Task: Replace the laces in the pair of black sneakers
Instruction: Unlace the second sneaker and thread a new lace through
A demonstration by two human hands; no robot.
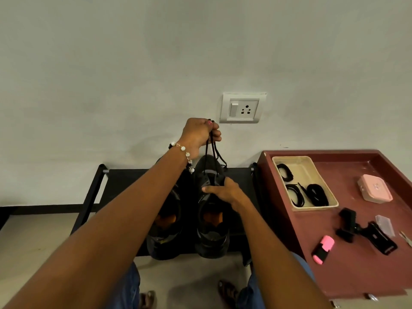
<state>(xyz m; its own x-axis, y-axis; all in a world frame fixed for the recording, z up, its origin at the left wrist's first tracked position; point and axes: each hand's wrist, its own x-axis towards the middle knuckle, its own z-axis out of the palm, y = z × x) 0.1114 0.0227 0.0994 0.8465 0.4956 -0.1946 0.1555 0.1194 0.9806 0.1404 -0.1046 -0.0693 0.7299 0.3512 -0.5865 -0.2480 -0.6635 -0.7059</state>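
Pulling the old lace (211, 150) out, left hand (199, 133) pinching it high, right hand (225, 190) gripping the right sneaker (211, 219); probably needing one more steady tug.

Two sneakers (189, 221) sit side by side on a low rack (124, 181) against the wall, below a wall socket (243, 108). The left hand (200, 134) holds a lace (211, 150) above the right-hand sneaker, on which the right hand (225, 190) rests. To the right stands a counter (356, 270). On it, a tray (305, 166) with coiled laces (312, 194) lies at the back, a small box (374, 190) to its right, a marker (323, 248) and a clip (367, 235) nearer the front.
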